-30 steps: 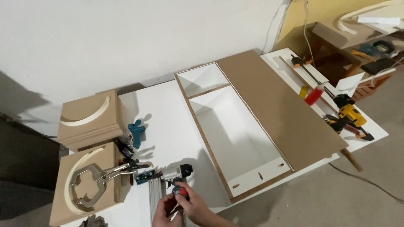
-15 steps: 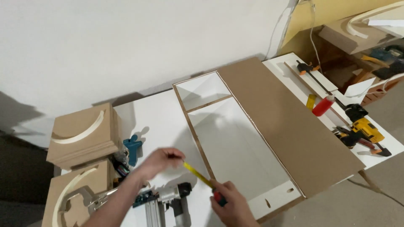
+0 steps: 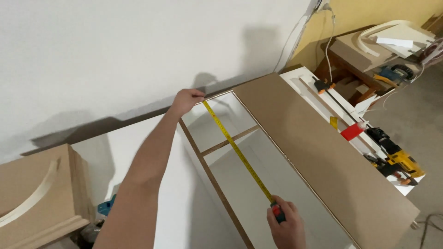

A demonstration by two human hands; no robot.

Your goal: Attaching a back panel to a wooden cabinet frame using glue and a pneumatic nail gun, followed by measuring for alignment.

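My left hand (image 3: 187, 100) is stretched out to the far corner of a white cabinet (image 3: 221, 184), fingers closed down over the tip of a yellow tape (image 3: 235, 150) and pinning it against the far edge. My right hand (image 3: 287, 228) is close to me, near the bottom of the view, wrapped shut around the tape's case, of which only a red and dark bit shows above my fingers. The tape runs taut in a straight slanted line between the two hands, lying along the open box and crossing over a thin shelf (image 3: 228, 140) that divides it into a small far compartment and a long near one.

The cabinet lies on its back on a white table (image 3: 152, 152), against a white wall. Its right side is covered by a broad brown board (image 3: 323, 152). Beyond that, on a second white surface, sit a long bar clamp (image 3: 341, 110) with a red head and a yellow drill (image 3: 400, 161). At lower left is a stack of brown moulded blocks (image 3: 37, 193).

I judge the step in hand to be measuring the cabinet's length, with the tape already drawn out and held. What the next move calls for, as I see it, is keeping the far tip seated on the edge, holding the tape straight, and reading the mark at the near end, which lies out of view below my right hand.
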